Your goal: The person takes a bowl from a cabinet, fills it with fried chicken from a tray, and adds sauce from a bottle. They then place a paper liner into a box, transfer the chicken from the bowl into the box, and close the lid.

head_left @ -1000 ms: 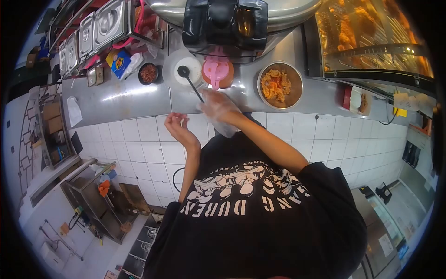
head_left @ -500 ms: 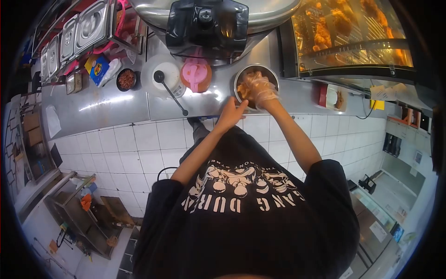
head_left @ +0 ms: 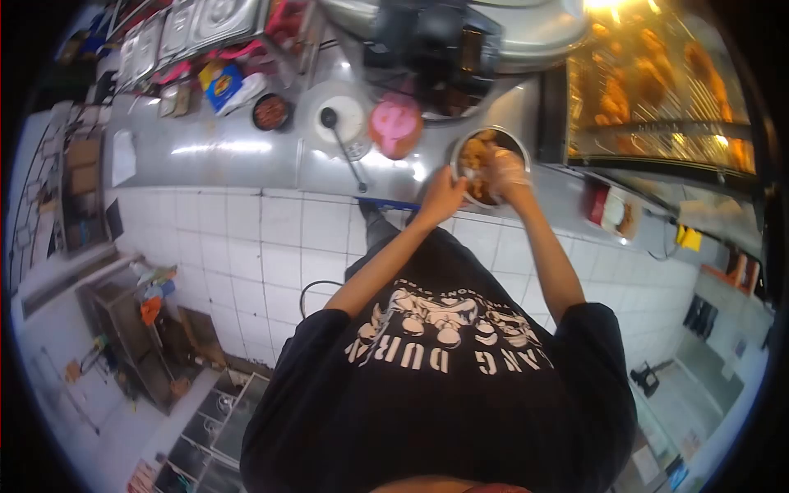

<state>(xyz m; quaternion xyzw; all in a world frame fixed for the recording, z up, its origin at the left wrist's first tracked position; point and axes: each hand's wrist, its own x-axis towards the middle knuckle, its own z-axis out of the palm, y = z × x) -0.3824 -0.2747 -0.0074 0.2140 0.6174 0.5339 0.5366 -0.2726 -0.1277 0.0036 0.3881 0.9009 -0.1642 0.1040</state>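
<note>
A round metal bowl [head_left: 518, 146] stands near the front edge of the steel counter, with brown-orange fried pieces [head_left: 474, 154] inside. My left hand [head_left: 445, 197] is closed on the bowl's near left rim, thumb up against its side. In a clear plastic glove, my right hand [head_left: 507, 171] reaches down into the bowl among the pieces. Its fingers are smeared by motion and partly hidden, so I cannot tell whether they grip a piece. Left of the bowl is a jug with a pink lid [head_left: 396, 122].
A black ladle [head_left: 343, 152] lies across a white tub [head_left: 333, 99]. Further left are a small bowl of reddish bits [head_left: 271, 112] and a blue-yellow packet [head_left: 220, 85]. A lit glass cabinet of fried food [head_left: 653, 90] and a large steel vessel [head_left: 534, 37] stand behind.
The view has shifted, so the counter and bowl appear further right. My right hand has moved to the bowl's right side, uncovering more pieces; my left hand stays at the rim.
</note>
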